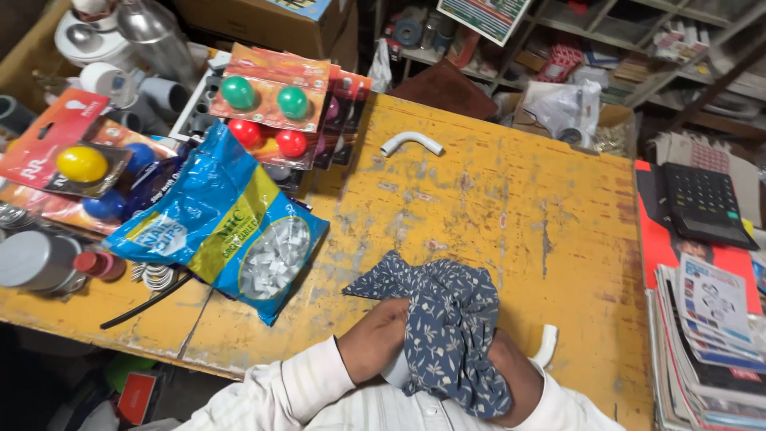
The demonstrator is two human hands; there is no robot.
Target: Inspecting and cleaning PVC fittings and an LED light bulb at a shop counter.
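A dark blue cloth with a small white flower print (447, 319) is bunched over both my hands at the near edge of the worn yellow table (495, 207). My left hand (373, 337) grips the cloth and a white piece partly hidden beneath it. My right hand (515, 375) is mostly covered by the cloth and holds a white curved pipe piece (546, 345) that sticks out on the right. Another white pipe bend (411, 142) lies alone further back on the table.
A blue and yellow bag of white clips (227, 227) lies at left, with carded coloured bulbs (275, 100) and grey pipe parts (36, 259) behind it. A black calculator (702, 199) and stacked booklets (706, 335) sit at right. Shelves stand at the back.
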